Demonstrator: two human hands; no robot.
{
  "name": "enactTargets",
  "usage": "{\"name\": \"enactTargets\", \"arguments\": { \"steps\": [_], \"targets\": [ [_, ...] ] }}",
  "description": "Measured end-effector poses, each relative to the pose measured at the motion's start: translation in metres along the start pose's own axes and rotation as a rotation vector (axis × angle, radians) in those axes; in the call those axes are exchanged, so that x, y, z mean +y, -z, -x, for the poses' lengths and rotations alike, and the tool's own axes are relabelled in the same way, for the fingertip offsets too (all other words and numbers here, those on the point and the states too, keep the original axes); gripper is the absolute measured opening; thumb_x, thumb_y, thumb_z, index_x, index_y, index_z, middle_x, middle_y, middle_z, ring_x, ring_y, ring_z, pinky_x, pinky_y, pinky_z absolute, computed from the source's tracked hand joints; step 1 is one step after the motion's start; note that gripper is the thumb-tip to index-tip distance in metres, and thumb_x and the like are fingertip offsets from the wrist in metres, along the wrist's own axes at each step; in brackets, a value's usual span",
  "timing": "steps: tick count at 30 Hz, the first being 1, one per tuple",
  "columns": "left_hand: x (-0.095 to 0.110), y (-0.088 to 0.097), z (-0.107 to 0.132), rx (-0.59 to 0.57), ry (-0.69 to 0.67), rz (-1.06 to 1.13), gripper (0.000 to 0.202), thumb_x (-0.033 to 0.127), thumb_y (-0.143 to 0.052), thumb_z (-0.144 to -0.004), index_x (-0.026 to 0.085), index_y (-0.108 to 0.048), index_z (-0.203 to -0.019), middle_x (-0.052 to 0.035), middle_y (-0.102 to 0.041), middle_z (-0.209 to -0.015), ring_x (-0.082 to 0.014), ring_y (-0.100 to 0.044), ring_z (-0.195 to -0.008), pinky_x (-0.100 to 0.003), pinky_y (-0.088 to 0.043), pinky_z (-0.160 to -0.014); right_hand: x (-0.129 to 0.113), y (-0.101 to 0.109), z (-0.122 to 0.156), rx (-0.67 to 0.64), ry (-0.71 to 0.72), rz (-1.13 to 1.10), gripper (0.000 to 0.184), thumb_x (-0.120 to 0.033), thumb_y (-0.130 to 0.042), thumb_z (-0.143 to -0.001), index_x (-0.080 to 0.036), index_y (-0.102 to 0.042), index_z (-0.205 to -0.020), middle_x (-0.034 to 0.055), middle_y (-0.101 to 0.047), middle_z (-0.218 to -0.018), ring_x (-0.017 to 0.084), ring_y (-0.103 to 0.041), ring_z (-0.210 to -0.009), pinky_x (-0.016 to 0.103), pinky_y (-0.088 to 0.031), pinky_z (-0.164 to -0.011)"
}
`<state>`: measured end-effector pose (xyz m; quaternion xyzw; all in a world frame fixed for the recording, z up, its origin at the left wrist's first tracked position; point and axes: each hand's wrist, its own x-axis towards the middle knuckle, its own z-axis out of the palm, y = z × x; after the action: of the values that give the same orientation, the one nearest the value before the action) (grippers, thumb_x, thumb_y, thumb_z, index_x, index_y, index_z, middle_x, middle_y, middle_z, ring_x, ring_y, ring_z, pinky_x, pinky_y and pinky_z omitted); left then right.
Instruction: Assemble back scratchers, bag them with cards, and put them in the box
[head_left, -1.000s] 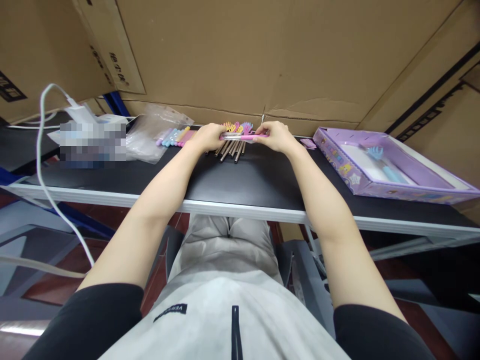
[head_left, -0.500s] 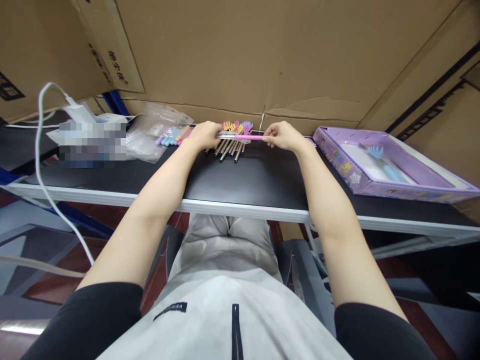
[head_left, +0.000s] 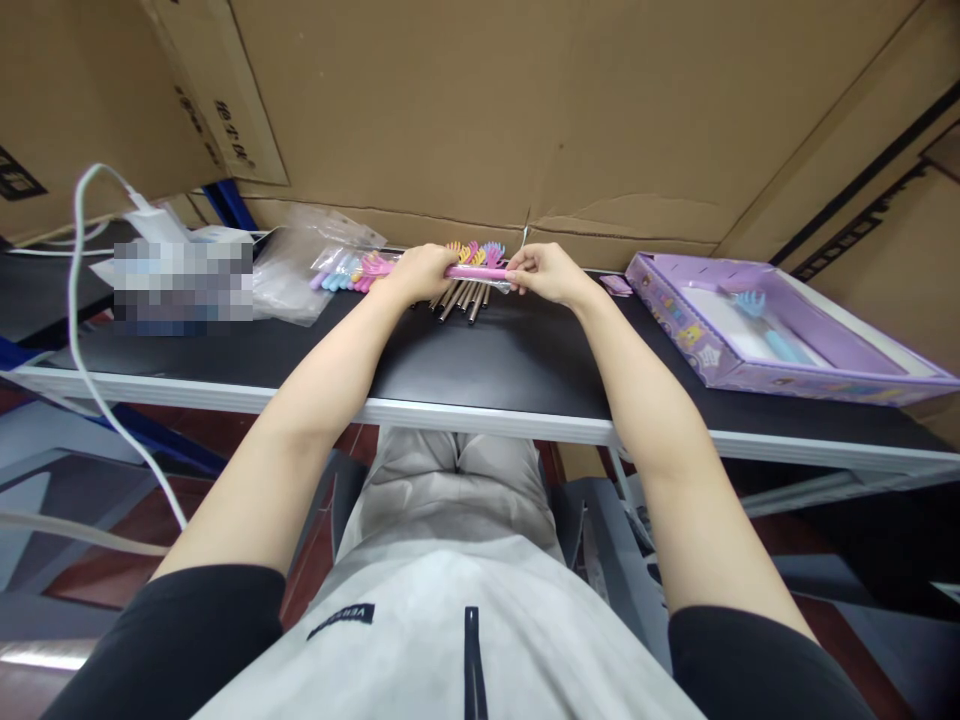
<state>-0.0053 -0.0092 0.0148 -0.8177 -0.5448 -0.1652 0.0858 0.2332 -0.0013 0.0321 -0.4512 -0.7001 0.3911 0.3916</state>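
A pink-handled back scratcher (head_left: 480,272) lies level between my hands, with clear plastic wrap around its handle. My left hand (head_left: 426,272) is closed around the wrapped handle's left part. At its right end, my right hand (head_left: 541,272) pinches the handle end and the edge of the plastic. Just beneath and behind are several back scratchers with metal rods (head_left: 459,298) and colourful claw heads (head_left: 476,251). Left of my left hand a pink claw head (head_left: 376,265) shows; whether it belongs to the held one I cannot tell. Several pastel handles (head_left: 337,277) lie beside it.
Clear plastic bags (head_left: 289,275) lie on the left of the black table (head_left: 487,365). A purple box (head_left: 697,335) on the right holds a blue back scratcher (head_left: 780,335). A small pink packet (head_left: 616,286) lies near it. A white cable (head_left: 77,300) hangs at the left; cardboard (head_left: 487,120) stands behind.
My right hand has moved left towards my left hand, taking the pink handle with it. The plastic now covers more of the handle. A pink claw head has come into view left of my left hand.
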Motion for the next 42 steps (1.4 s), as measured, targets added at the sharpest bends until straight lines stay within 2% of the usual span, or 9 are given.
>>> {"name": "enactTargets", "arguments": {
  "steps": [7, 13, 19, 23, 28, 32, 37, 40, 42],
  "targets": [
    [0.006, -0.001, 0.0, 0.0, -0.046, -0.033, 0.029, 0.022, -0.06, -0.089, 0.018, -0.079, -0.112, -0.0151, -0.08, -0.107, -0.0341, -0.074, -0.105, -0.037, -0.052, -0.086, 0.001, -0.006, 0.0, -0.019, 0.067, -0.005, 0.026, -0.007, -0.094, -0.069, -0.017, -0.07, -0.069, -0.0019, -0.062, -0.055, 0.012, -0.057, -0.057, 0.021, -0.046, -0.054],
    [0.007, -0.002, 0.0, -0.012, -0.06, -0.043, 0.031, 0.02, -0.059, -0.089, 0.018, -0.078, -0.115, -0.0157, -0.079, -0.108, -0.0352, -0.074, -0.106, -0.038, -0.051, -0.086, 0.001, -0.008, 0.002, -0.046, 0.081, 0.075, 0.027, -0.015, -0.096, -0.071, -0.017, -0.069, -0.069, -0.0005, -0.061, -0.057, 0.013, -0.059, -0.059, 0.024, -0.049, -0.06],
    [0.006, -0.005, -0.001, -0.009, -0.077, -0.079, 0.033, 0.02, -0.06, -0.089, 0.02, -0.078, -0.117, -0.0141, -0.08, -0.108, -0.0343, -0.074, -0.106, -0.037, -0.052, -0.085, 0.002, -0.006, 0.0, -0.081, 0.156, 0.228, 0.033, -0.035, -0.099, -0.07, -0.017, -0.071, -0.072, 0.0007, -0.064, -0.059, 0.013, -0.058, -0.058, 0.026, -0.048, -0.06],
    [0.005, -0.006, -0.002, 0.002, -0.106, -0.079, 0.033, 0.019, -0.059, -0.088, 0.018, -0.078, -0.114, -0.0151, -0.08, -0.108, -0.0346, -0.074, -0.109, -0.04, -0.052, -0.091, 0.004, -0.005, -0.001, -0.099, 0.148, 0.304, 0.032, -0.037, -0.096, -0.074, -0.016, -0.071, -0.075, 0.0007, -0.064, -0.06, 0.014, -0.059, -0.06, 0.027, -0.05, -0.064],
    [0.004, -0.01, -0.003, 0.039, -0.161, -0.072, 0.033, 0.012, -0.054, -0.089, 0.016, -0.079, -0.11, -0.0163, -0.078, -0.109, -0.035, -0.07, -0.117, -0.05, -0.049, -0.105, 0.003, -0.005, 0.0, -0.156, 0.132, 0.335, 0.029, -0.035, -0.093, -0.076, -0.015, -0.072, -0.077, -0.0009, -0.063, -0.059, 0.012, -0.056, -0.057, 0.025, -0.046, -0.06],
    [0.004, -0.014, -0.003, 0.071, -0.2, -0.043, 0.034, 0.01, -0.05, -0.091, 0.018, -0.08, -0.106, -0.015, -0.077, -0.105, -0.0342, -0.067, -0.118, -0.056, -0.045, -0.109, -0.002, -0.002, 0.005, -0.163, 0.093, 0.254, 0.027, -0.032, -0.089, -0.081, -0.016, -0.069, -0.073, -0.0039, -0.057, -0.054, 0.008, -0.047, -0.051, 0.023, -0.042, -0.054],
    [0.01, -0.015, -0.003, 0.105, -0.279, 0.023, 0.034, 0.011, -0.053, -0.093, 0.022, -0.082, -0.108, -0.0136, -0.076, -0.1, -0.0339, -0.065, -0.117, -0.058, -0.043, -0.111, -0.005, -0.005, 0.006, 0.006, -0.002, -0.022, 0.031, -0.026, -0.086, -0.09, -0.02, -0.06, -0.075, -0.0064, -0.053, -0.053, 0.006, -0.041, -0.047, 0.019, -0.038, -0.046],
    [0.019, -0.014, -0.003, 0.109, -0.33, 0.026, 0.032, 0.012, -0.055, -0.096, 0.022, -0.082, -0.111, -0.0151, -0.076, -0.106, -0.0343, -0.064, -0.119, -0.058, -0.043, -0.11, -0.003, -0.012, 0.004, 0.044, -0.082, -0.12, 0.031, -0.026, -0.084, -0.093, -0.02, -0.057, -0.078, -0.0052, -0.058, -0.059, 0.006, -0.047, -0.047, 0.016, -0.037, -0.043],
    [0.026, -0.015, -0.003, 0.104, -0.361, 0.02, 0.032, 0.014, -0.055, -0.099, 0.022, -0.081, -0.115, -0.0168, -0.076, -0.114, -0.035, -0.063, -0.122, -0.057, -0.042, -0.109, -0.001, -0.017, 0.003, 0.034, -0.133, -0.16, 0.031, -0.03, -0.082, -0.096, -0.019, -0.059, -0.079, -0.0025, -0.064, -0.064, 0.007, -0.054, -0.05, 0.016, -0.039, -0.044]
  ]
}}
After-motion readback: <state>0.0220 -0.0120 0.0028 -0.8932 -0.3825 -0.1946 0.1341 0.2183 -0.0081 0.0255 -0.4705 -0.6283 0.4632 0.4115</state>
